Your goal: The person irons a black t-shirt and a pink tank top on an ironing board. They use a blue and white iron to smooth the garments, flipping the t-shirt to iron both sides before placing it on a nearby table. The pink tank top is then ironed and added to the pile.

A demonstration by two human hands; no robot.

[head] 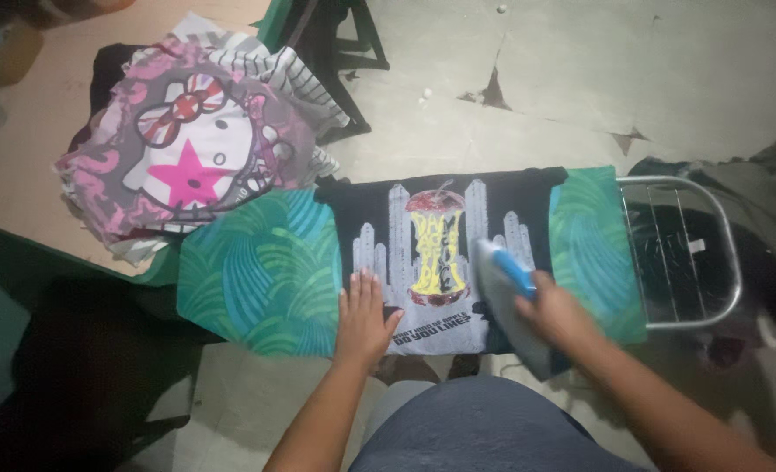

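A black T-shirt (379, 210) with a grey skyline and apple-core print lies flat across an ironing board (265, 271) covered in green and blue swirls. My left hand (363, 316) presses flat on the shirt's lower left part, fingers together. My right hand (556, 310) grips the blue handle of a clothes iron (501, 280), which rests on the right side of the print.
A pile of folded clothes (195, 149) with a pink cartoon-cat shirt on top sits on a table (20, 175) at the upper left. The board's metal iron rest (694, 253) sticks out to the right. Dark clothing (755, 175) lies on the cracked concrete floor (580, 79).
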